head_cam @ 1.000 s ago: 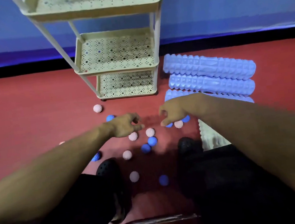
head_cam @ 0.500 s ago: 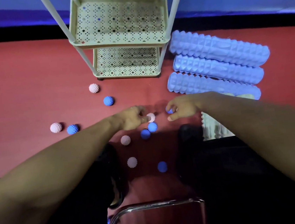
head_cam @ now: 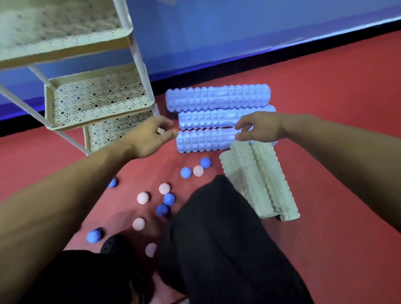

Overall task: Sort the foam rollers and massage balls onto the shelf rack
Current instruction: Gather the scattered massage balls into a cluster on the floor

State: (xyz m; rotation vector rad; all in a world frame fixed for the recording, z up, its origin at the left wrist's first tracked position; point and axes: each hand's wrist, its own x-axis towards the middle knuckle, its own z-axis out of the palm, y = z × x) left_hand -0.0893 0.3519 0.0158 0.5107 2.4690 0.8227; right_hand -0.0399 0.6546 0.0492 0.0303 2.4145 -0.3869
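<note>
Shelf rack [head_cam: 100,118]: stood on the red floor at the left, three cream perforated trays; nothing showed in any of them, though the top tray was blurred.
Blue foam rollers [head_cam: 218,97]: three lay side by side on the floor just right of the rack.
Pale green rollers [head_cam: 257,180]: lay on the floor nearer the person, just beside the nearest blue roller.
Massage balls [head_cam: 163,188]: pink and blue spiky balls lay scattered on the floor between the rack and the person's legs.
Left hand [head_cam: 148,140]: reached out near the rack's lowest tray, fingers loosely curled; a small pale shape showed at the fingertips, and I could not tell whether it was held.
Right hand [head_cam: 259,127]: hovered over the nearest blue roller, thumb and fingers spread apart, holding nothing.
Progress: sorting seemed barely begun; every visible roller and ball remained to be shelved.
</note>
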